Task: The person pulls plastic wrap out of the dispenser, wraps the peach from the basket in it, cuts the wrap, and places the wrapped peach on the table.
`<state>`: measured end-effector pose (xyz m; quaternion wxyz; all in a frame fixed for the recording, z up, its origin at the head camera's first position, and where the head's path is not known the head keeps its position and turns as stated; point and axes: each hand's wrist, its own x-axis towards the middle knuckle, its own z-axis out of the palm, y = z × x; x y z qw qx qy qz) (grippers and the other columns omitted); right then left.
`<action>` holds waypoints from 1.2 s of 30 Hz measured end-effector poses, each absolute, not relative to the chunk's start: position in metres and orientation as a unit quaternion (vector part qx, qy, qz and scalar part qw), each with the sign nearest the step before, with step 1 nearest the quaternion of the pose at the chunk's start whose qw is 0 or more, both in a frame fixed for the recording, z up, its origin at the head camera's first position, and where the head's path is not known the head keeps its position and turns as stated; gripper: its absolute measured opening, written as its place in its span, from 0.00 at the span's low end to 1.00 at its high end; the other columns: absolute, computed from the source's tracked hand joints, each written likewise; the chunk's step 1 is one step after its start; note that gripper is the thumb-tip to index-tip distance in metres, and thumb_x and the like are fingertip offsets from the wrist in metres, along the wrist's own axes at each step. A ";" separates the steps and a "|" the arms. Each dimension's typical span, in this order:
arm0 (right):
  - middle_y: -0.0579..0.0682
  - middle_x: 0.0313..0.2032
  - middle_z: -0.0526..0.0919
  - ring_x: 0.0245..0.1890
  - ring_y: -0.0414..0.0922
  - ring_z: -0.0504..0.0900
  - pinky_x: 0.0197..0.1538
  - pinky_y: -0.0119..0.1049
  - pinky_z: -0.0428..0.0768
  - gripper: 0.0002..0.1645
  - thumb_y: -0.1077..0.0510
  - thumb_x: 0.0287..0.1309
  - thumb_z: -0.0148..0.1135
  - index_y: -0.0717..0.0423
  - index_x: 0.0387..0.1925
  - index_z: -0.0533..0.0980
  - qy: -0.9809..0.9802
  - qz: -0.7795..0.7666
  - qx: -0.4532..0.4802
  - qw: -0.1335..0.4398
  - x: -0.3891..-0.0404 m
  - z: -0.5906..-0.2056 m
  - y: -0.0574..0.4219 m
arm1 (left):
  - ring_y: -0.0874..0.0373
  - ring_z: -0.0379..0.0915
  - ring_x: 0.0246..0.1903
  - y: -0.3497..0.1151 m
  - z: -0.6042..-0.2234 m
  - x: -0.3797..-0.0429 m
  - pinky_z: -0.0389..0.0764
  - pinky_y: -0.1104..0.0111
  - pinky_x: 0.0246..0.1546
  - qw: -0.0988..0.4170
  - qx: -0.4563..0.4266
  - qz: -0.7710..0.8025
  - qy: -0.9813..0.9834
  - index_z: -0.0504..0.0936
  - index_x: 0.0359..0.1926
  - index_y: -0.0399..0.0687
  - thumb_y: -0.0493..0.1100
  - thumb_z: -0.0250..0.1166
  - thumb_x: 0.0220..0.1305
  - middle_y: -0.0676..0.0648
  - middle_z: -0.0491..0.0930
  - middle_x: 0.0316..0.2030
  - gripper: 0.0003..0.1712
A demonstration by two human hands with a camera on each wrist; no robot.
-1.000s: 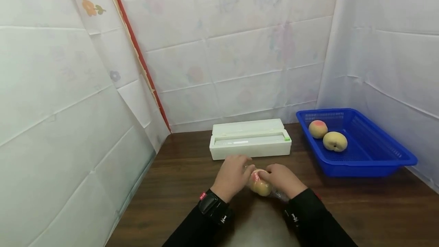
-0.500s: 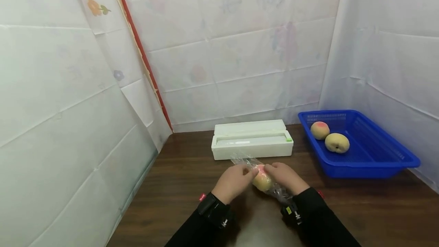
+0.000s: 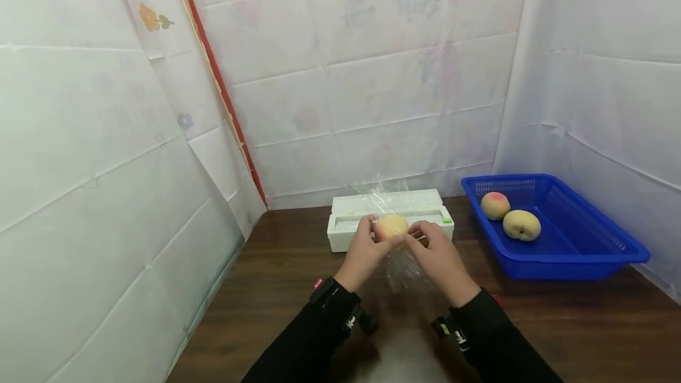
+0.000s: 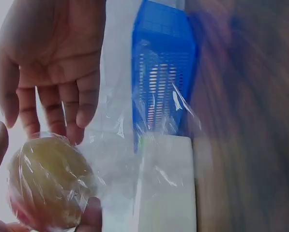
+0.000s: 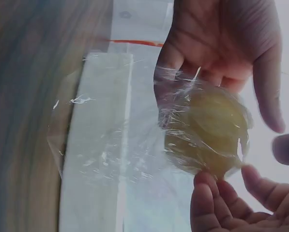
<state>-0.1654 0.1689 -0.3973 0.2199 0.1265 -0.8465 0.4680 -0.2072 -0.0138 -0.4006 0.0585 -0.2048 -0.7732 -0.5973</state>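
Note:
A peach [image 3: 391, 227] wrapped in clear plastic film is held up in front of the white box, its yellow side toward the head camera and pink at its left edge. My left hand [image 3: 367, 256] holds its left side, fingers behind it. My right hand [image 3: 435, 259] holds the other side with bent fingertips; the thumbs nearly meet at the near side. Loose film [image 3: 402, 270] hangs below the peach, and more film spreads above it. In the left wrist view the wrapped peach [image 4: 50, 181] sits between both hands' fingertips; the right wrist view shows the film [image 5: 110, 145] trailing off sideways.
The long white box [image 3: 340, 240], lid raised, stands on the dark wooden table [image 3: 282, 288] with a roll of film inside. At the right is a blue basket [image 3: 585, 253] with two unwrapped peaches [image 3: 521, 225]. White sheets [image 3: 372, 87] surround the table.
Both hands have lifted the peach from close to the table and moved it away, toward the box. The peach has turned from its pink side to its yellow side, and its film hangs loose.

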 end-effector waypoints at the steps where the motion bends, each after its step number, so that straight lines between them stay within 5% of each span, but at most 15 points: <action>1: 0.57 0.49 0.83 0.48 0.51 0.84 0.51 0.45 0.82 0.11 0.52 0.77 0.62 0.55 0.49 0.82 -0.847 0.464 0.134 0.221 -0.165 -0.394 0.169 | 0.54 0.82 0.51 -0.014 -0.399 -0.212 0.85 0.66 0.44 0.062 -0.209 -0.604 -0.766 0.60 0.77 0.41 0.58 0.76 0.65 0.39 0.76 0.61 0.51; 6: 0.57 0.47 0.85 0.45 0.50 0.83 0.48 0.44 0.82 0.12 0.56 0.75 0.62 0.58 0.50 0.85 -0.855 0.434 0.143 0.246 -0.170 -0.378 0.178 | 0.57 0.80 0.43 -0.013 -0.395 -0.231 0.83 0.69 0.38 0.062 -0.227 -0.626 -0.743 0.61 0.77 0.46 0.54 0.78 0.63 0.42 0.77 0.54 0.50; 9: 0.63 0.53 0.82 0.49 0.57 0.83 0.52 0.50 0.82 0.21 0.54 0.74 0.62 0.63 0.60 0.79 -0.846 0.453 0.112 0.257 -0.184 -0.366 0.187 | 0.56 0.80 0.44 -0.013 -0.396 -0.240 0.84 0.67 0.39 0.050 -0.231 -0.628 -0.741 0.58 0.80 0.50 0.55 0.79 0.63 0.41 0.77 0.53 0.54; 13: 0.66 0.62 0.76 0.61 0.63 0.78 0.61 0.59 0.79 0.35 0.45 0.77 0.59 0.61 0.74 0.67 -0.847 0.488 0.088 0.191 -0.204 -0.350 0.198 | 0.55 0.80 0.46 -0.013 -0.399 -0.251 0.84 0.66 0.42 0.048 -0.235 -0.621 -0.746 0.55 0.83 0.52 0.57 0.79 0.62 0.42 0.78 0.54 0.58; 22: 0.61 0.50 0.85 0.51 0.57 0.86 0.54 0.50 0.88 0.13 0.58 0.76 0.60 0.63 0.52 0.81 -0.822 0.534 0.141 0.140 -0.222 -0.354 0.184 | 0.57 0.74 0.40 -0.014 -0.405 -0.264 0.80 0.66 0.39 0.082 -0.231 -0.598 -0.763 0.58 0.82 0.50 0.56 0.81 0.58 0.47 0.73 0.42 0.59; 29: 0.61 0.58 0.86 0.56 0.55 0.86 0.59 0.54 0.86 0.19 0.55 0.78 0.56 0.61 0.59 0.82 -0.827 0.529 0.134 0.134 -0.218 -0.358 0.172 | 0.57 0.76 0.45 -0.015 -0.404 -0.263 0.83 0.67 0.41 0.080 -0.229 -0.582 -0.776 0.58 0.83 0.55 0.58 0.82 0.57 0.47 0.75 0.54 0.60; 36: 0.61 0.61 0.83 0.56 0.55 0.82 0.48 0.40 0.82 0.22 0.55 0.77 0.55 0.59 0.64 0.81 -0.848 0.497 0.138 0.121 -0.215 -0.367 0.163 | 0.59 0.83 0.44 -0.012 -0.409 -0.262 0.86 0.66 0.42 0.069 -0.228 -0.548 -0.802 0.54 0.84 0.52 0.63 0.82 0.55 0.47 0.80 0.56 0.66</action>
